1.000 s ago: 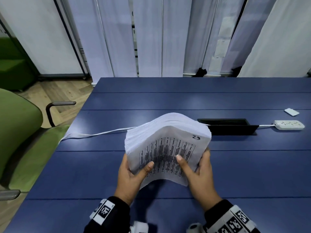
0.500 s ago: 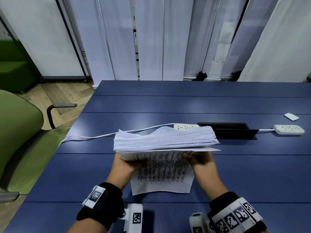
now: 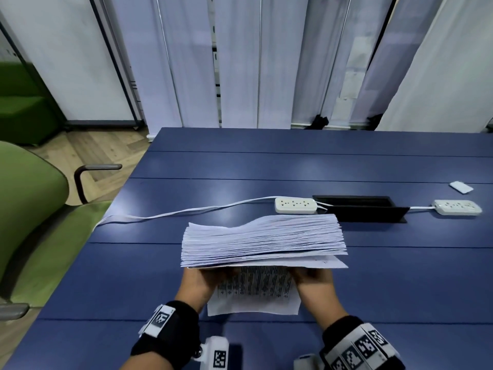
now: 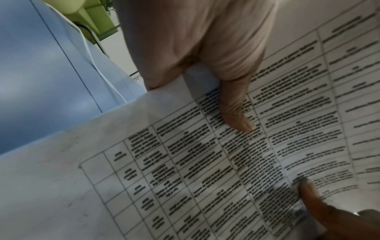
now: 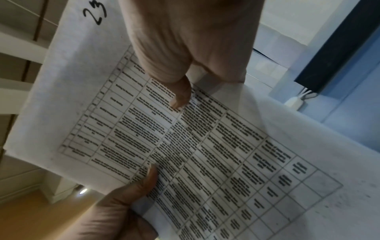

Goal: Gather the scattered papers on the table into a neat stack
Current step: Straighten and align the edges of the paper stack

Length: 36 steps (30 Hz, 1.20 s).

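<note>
A thick stack of white papers [image 3: 262, 241] stands on its lower edge on the blue table [image 3: 266, 156], with its sheet edges turned toward me. The front sheet [image 3: 253, 289], printed with a table of text, faces me. My left hand [image 3: 197, 283] grips the stack's left side and my right hand [image 3: 314, 281] grips its right side. In the left wrist view my left hand [image 4: 201, 48] presses its thumb on the printed sheet [image 4: 185, 162]. My right hand [image 5: 191, 40] does the same in the right wrist view, near a handwritten "23" [image 5: 95, 13].
Behind the stack lie a white power strip [image 3: 295, 205] with its flat cable [image 3: 173, 213], a black cable slot [image 3: 360, 208] and a second power strip [image 3: 457, 207]. A small white object [image 3: 460, 187] lies far right. A green chair [image 3: 32, 222] stands at the table's left.
The stack, earlier curled over toward me, now stands straighter with its sheet edges facing me. Both hands have slid back toward me along its sides. The left power strip has come into view.
</note>
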Each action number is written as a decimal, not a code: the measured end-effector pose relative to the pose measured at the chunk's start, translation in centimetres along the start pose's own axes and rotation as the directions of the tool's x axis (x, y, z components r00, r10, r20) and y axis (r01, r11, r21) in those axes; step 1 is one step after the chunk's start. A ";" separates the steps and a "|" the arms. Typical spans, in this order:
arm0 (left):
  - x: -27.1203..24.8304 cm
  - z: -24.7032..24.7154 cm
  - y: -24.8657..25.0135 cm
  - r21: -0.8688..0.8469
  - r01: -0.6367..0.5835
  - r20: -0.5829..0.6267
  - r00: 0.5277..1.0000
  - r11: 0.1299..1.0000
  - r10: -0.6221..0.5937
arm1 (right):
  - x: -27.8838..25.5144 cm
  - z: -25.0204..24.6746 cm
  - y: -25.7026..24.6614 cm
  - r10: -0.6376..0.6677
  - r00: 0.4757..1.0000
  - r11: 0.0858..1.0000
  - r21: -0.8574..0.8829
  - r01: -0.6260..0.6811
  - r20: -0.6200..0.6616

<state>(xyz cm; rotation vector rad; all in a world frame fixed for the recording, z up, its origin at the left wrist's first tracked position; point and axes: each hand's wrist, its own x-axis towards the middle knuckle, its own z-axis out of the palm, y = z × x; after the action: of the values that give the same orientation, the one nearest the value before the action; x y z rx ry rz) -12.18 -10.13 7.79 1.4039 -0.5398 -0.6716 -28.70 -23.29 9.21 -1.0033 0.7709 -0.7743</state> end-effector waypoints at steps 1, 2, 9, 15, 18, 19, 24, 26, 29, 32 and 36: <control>-0.1 0.1 0.3 0.006 -0.006 -0.009 1.000 1.000 0.006 | -0.1 0.1 -0.4 0.011 1.000 0.994 0.111 -0.011 -0.003; -0.1 0.3 0.7 0.003 -0.012 -0.013 1.000 1.000 0.012 | -0.2 0.3 -1.1 -0.014 0.999 0.994 0.108 0.011 0.033; -0.4 -0.3 0.3 0.002 -0.017 -0.024 1.000 1.000 0.017 | -1.0 0.3 -1.4 -0.060 0.998 0.934 -0.353 0.047 -0.028; -0.9 0.8 0.9 -0.035 -0.021 -0.093 0.995 0.999 0.018 | -2.5 1.4 -9.0 -0.666 0.696 0.334 -0.728 0.599 0.267; -0.8 1.6 1.7 -0.083 -0.034 -0.109 0.994 0.996 0.025 | -4.1 3.3 -12.9 -0.567 0.598 -0.227 -0.805 0.548 0.567; -0.8 1.9 2.0 -0.079 -0.055 -0.109 0.993 0.995 0.046 | -4.5 4.3 -13.6 -0.483 0.618 -0.312 -0.782 0.540 0.620; -0.8 1.9 3.3 0.090 -0.154 -0.018 0.988 0.984 0.156 | -3.8 5.8 -13.4 -0.232 0.733 -0.191 -0.769 0.611 0.640; -0.9 1.1 3.6 0.187 -0.172 0.017 0.985 0.967 0.172 | -2.9 5.0 -12.9 -0.260 0.785 0.027 -0.808 0.589 0.563; -0.6 -1.2 3.5 0.301 -0.172 0.068 0.985 0.938 0.158 | -2.0 3.4 -11.9 -0.361 0.793 0.297 -0.745 0.597 0.491; -0.4 -5.3 3.4 0.313 -0.108 0.049 0.994 0.944 0.098 | -1.5 1.1 -11.5 -0.377 0.842 0.606 -0.584 0.540 0.387; -1.0 -9.8 1.6 0.109 -0.067 -0.106 0.991 0.992 0.079 | -1.1 -1.6 -9.9 -0.333 0.911 0.847 -0.348 0.402 0.243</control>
<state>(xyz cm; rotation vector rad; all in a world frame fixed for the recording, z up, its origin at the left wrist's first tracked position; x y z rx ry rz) -5.81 -2.47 8.44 1.5033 -0.5434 -0.5096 -32.58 -26.39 18.03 -1.5968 0.5957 -0.8648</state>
